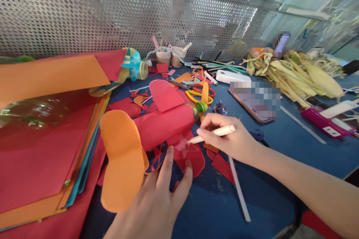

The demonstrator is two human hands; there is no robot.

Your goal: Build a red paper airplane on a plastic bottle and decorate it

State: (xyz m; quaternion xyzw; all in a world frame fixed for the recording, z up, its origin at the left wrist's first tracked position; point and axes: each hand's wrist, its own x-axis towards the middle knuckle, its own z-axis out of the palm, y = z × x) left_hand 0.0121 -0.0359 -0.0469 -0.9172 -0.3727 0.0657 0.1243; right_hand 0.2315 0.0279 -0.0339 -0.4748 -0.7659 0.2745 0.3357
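In the head view a plastic bottle wrapped in red paper (pixel 165 125) lies on its side, its green cap (pixel 201 106) to the right. A rounded red paper flap (pixel 193 160) sticks out toward me, with a pale star outline drawn on it. My right hand (pixel 227 134) is closed around a white marker (pixel 213 133), whose tip touches the star. My left hand (pixel 162 194) lies with fingers spread, fingertips resting on or beside the flap. A large orange paper piece (pixel 122 160) stands at the bottle's left end.
Stacked coloured paper (pixel 36 157) covers the left side. Behind the bottle are yellow-handled scissors (pixel 200 97) and paper scraps. A phone (pixel 252 102), corn husks (pixel 297 74) and a purple glue gun or power strip-like item (pixel 327 121) lie right. A white stick (pixel 239 190) lies nearer me.
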